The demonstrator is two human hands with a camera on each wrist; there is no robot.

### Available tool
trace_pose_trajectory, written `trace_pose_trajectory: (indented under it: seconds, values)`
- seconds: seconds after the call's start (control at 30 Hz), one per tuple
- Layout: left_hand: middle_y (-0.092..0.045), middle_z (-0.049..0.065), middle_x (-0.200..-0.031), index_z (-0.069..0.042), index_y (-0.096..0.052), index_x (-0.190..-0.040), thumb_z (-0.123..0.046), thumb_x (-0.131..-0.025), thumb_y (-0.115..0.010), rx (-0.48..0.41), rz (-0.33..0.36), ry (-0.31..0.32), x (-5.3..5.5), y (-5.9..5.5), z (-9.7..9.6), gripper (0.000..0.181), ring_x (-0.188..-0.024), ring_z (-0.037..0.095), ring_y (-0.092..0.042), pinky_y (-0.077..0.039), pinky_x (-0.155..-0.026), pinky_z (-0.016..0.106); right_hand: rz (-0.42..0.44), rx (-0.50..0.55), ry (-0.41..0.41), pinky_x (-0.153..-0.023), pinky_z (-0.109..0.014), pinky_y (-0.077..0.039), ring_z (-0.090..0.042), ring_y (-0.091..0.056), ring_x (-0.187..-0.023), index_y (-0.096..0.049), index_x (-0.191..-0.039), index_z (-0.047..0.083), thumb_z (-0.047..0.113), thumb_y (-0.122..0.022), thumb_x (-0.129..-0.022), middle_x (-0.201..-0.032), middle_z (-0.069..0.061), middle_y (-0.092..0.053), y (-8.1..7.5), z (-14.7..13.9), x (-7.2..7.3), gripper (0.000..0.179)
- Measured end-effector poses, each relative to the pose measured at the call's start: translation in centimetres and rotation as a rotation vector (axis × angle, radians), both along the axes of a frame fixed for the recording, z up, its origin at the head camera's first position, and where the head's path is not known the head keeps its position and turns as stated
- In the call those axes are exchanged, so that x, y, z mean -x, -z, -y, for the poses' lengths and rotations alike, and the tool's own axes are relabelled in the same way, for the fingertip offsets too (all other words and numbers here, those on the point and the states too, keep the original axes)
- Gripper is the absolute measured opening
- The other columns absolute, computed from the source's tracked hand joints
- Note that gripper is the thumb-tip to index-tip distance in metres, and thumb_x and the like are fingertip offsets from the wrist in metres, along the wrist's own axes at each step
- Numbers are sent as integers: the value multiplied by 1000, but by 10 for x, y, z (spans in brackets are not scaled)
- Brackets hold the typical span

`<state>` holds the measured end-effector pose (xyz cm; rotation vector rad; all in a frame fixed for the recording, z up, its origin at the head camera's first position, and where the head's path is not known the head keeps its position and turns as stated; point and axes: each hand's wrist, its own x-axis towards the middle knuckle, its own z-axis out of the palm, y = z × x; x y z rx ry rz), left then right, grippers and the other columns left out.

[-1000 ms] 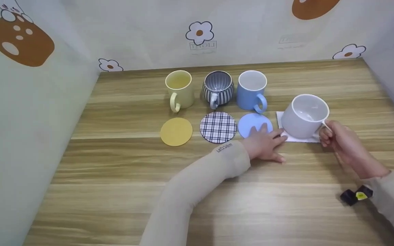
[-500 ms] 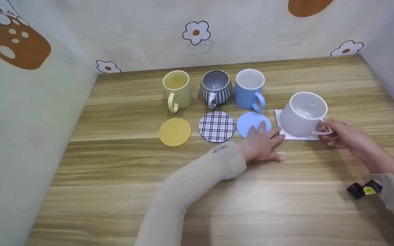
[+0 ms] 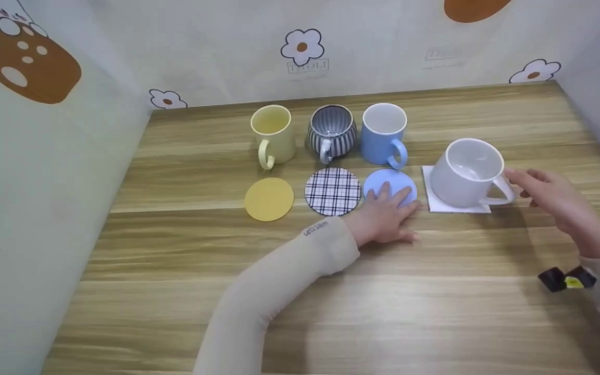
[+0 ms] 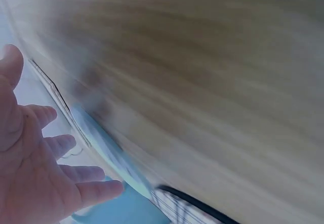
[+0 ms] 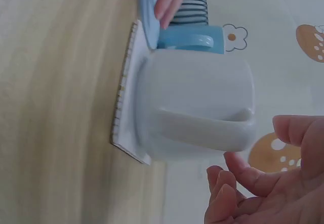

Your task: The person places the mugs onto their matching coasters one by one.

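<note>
A white mug (image 3: 461, 179) stands upright on a square white coaster (image 3: 435, 203), its handle turned to the right. Just right of that handle is my right hand (image 3: 552, 198), fingers loosely bent and holding nothing; in the right wrist view a gap shows between thumb and fingers beside the mug (image 5: 202, 92). My left hand (image 3: 386, 216) is spread, palm down, over the near part of a round light blue coaster (image 3: 378, 179). In the left wrist view its fingers (image 4: 83, 173) are straight and appear raised off the blue coaster (image 4: 109, 148).
Along the back stand a yellow mug (image 3: 282, 143), a striped cup (image 3: 334, 138) and a blue mug (image 3: 378, 143). Before them lie a round yellow coaster (image 3: 269, 199) and a plaid coaster (image 3: 333, 191). A patterned wall covering (image 3: 216, 52) rises behind the wooden table (image 3: 175, 260).
My right hand has let go of the white mug's handle and drawn off to the right. The left hand has shifted left, away from the white coaster's edge.
</note>
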<state>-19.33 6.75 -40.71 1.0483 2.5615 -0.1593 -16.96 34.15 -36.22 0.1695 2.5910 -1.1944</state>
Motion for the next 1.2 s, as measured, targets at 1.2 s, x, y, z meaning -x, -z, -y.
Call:
trace_pose_trajectory:
  seconds: [1.2]
  values:
    - [-4,4,-155,-26,-12,-148,-65,-87,-35,23,13,-127,5,-1,57,76,-138,39,-6,-17,-108,54,-39,571,-62,-68,-14,-49,1,-60,-75,-4,-142,-10,25,-39,-98,-140,-26,-28,-14,129,43,66]
